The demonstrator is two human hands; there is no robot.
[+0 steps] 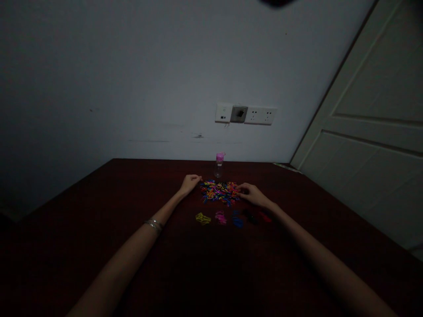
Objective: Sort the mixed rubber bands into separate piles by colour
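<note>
A loose pile of small colourful elastic hair bands (216,192) lies on the dark red-brown table. At its left edge is my left hand (190,184), its fingers closed together with the tips beside the bands; whether anything is between them is too small to tell. My right hand (253,194) reaches the pile's right edge, thumb and fingers drawn together on the bands there. In front of the pile lie smaller groups sorted by colour: yellow bands (202,219), pink bands (220,217), blue bands (237,221), black bands (251,216) and red bands (265,217), the last partly beside my right wrist.
A clear bottle (218,171) with a pink cap stands behind the pile. The table (148,176) meets a pale wall carrying sockets and switches (260,115). A white panelled door (366,132) stands at the right. The light is dim.
</note>
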